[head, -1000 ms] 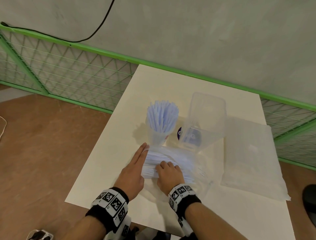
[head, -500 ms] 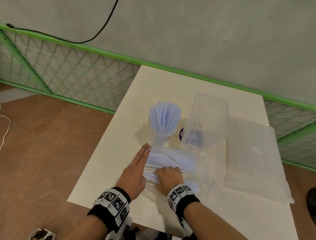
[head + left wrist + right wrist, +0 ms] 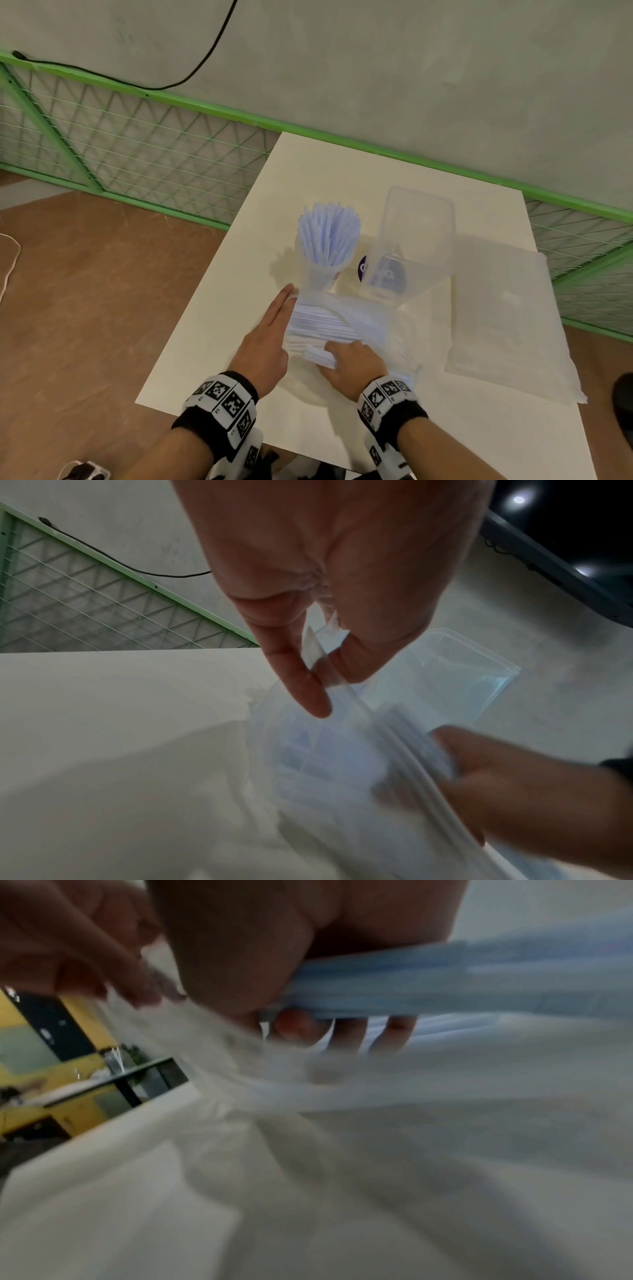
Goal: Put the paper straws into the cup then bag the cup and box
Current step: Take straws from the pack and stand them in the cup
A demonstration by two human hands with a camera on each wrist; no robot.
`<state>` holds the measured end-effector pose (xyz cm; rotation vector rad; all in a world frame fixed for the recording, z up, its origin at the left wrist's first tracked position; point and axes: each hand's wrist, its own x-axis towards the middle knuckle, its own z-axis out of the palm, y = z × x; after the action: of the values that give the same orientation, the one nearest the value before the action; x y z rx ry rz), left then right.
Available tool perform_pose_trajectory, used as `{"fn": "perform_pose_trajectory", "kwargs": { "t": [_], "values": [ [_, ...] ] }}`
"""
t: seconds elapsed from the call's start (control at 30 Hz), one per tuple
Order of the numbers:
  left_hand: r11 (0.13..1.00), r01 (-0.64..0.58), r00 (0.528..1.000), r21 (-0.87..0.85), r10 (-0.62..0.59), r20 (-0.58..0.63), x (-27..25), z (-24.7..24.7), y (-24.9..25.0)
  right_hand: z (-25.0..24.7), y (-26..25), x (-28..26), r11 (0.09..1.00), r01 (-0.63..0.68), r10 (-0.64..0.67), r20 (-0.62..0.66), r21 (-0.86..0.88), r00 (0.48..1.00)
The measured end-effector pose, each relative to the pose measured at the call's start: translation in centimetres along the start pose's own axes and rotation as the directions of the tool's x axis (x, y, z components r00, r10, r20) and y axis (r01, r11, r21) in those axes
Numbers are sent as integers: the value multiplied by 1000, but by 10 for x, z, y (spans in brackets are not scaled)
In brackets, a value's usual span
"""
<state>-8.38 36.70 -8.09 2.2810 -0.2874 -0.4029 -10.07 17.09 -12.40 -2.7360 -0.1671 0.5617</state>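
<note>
A clear cup (image 3: 322,275) stands mid-table, packed with upright pale blue paper straws (image 3: 329,233). To its right is the clear plastic box (image 3: 416,236). In front of the cup lies a pile of straws (image 3: 322,323) inside a clear wrapper (image 3: 380,329). My left hand (image 3: 270,337) lies along the pile's left ends with straight fingers; in the left wrist view its thumb and finger (image 3: 308,696) pinch the wrapper's edge (image 3: 315,647). My right hand (image 3: 347,363) grips a bundle of straws (image 3: 445,982) at the pile's near side.
A flat clear plastic bag (image 3: 507,318) lies on the right part of the white table (image 3: 342,171). A green mesh fence and a grey wall stand behind the table. The brown floor drops off at the left edge.
My right hand has drawn back toward the near edge with a bundle of straws in it. The left hand has stayed at the pile's left ends.
</note>
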Motion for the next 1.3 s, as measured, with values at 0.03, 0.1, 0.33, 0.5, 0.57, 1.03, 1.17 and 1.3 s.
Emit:
{"fn": "perform_pose_trajectory", "kwargs": {
  "t": [0.03, 0.1, 0.33, 0.5, 0.57, 1.03, 1.17, 1.3],
  "values": [
    [1000, 3, 1000, 2, -3, -3, 0, 0, 0, -5, 0, -4, 992, 40, -34, -52, 118, 998],
    [1000, 7, 1000, 6, -7, -5, 0, 0, -1, -16, -4, -14, 941, 125, -65, -192, 314, 979],
    [1000, -18, 1000, 3, 18, -19, 3, 3, -3, -38, -15, -35, 525, 83, 218, -228, 847, 949],
    [1000, -17, 1000, 4, 17, -4, 2, 5, -3, -35, -16, -31, 444, 91, 297, -242, 891, 924],
    [1000, -27, 1000, 9, 27, -3, 3, 6, -3, -37, -20, -30, 462, 95, 326, -268, 882, 906],
    [1000, -20, 1000, 1, 20, 12, 4, 6, -3, -43, -4, -29, 790, -167, 314, -156, 590, 936],
    [1000, -4, 1000, -6, 4, 8, 3, 5, -4, -114, -20, -21, 635, 12, 265, -232, 772, 936],
    [1000, -2, 1000, -13, 2, 16, 2, 6, -4, -188, -34, -3, 666, 208, 101, -363, 717, 926]
  ]
}}
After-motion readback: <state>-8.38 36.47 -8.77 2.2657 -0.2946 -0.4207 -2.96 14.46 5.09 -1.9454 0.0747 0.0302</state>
